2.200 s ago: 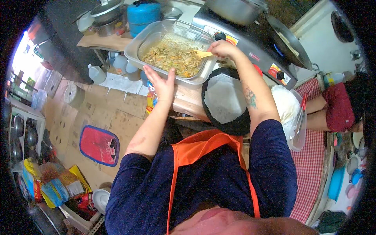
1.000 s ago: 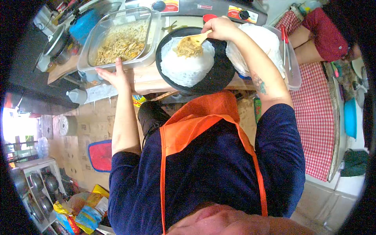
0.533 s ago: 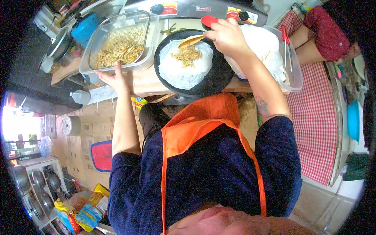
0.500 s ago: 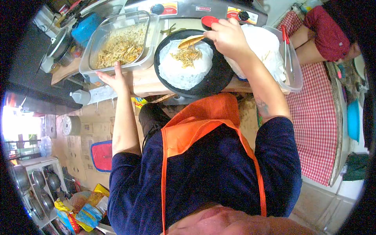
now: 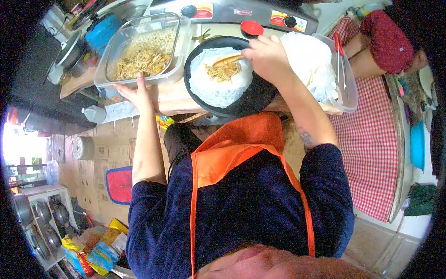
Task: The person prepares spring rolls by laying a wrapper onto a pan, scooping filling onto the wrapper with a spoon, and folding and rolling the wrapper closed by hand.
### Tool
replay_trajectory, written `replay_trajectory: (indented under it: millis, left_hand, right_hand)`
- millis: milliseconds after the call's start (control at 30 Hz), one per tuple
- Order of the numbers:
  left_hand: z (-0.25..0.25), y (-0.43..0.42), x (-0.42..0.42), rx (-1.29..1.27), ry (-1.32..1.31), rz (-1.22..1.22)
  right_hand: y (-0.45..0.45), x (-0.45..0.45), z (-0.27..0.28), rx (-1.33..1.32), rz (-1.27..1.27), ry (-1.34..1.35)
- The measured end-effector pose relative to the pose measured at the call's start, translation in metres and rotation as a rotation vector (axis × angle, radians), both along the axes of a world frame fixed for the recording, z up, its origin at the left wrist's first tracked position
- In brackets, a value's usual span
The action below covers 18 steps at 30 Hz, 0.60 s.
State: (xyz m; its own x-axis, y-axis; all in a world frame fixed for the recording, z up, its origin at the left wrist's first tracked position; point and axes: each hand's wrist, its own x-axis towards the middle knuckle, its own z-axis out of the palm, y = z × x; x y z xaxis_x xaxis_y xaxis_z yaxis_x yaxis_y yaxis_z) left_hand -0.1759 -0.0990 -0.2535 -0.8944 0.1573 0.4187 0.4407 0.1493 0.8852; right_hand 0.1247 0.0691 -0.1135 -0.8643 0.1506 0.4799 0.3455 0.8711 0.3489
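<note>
My right hand grips a wooden spoon over the black round plate. Its tip touches a heap of shredded vegetable filling. That heap lies on thin white round wrappers on the plate. My left hand, fingers spread and thumb up, rests against the front edge of a clear plastic container. More filling lies in the colander basket inside that container.
A small red bowl sits behind the plate, before a gas stove. To the right, a plastic tub holds white wrappers and red-handled tongs. Another person's leg is beside a checkered cloth.
My right hand has moved slightly down and the spoon now lies lower against the filling. The red bowl shows more fully. My left hand stays at the container.
</note>
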Motion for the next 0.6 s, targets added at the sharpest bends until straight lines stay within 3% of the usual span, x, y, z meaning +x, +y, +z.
replay_trajectory:
  millis: [200, 333, 500, 600]
  left_hand:
    - [0.001, -0.001, 0.004, 0.034, -0.010, -0.015]
    - [0.005, -0.001, 0.008, 0.132, -0.057, -0.004]
    - [0.000, -0.001, 0.005, 0.123, -0.009, -0.034]
    - [-0.001, -0.004, 0.002, 0.075, 0.000, -0.050]
  right_hand:
    - [0.021, -0.028, 0.028, -0.052, -0.184, 0.115]
    - [0.022, -0.095, 0.032, -0.061, -0.118, 0.169]
    - [-0.004, -0.179, 0.003, -0.040, -0.029, 0.079]
    - [-0.010, -0.200, -0.012, -0.128, -0.068, -0.117]
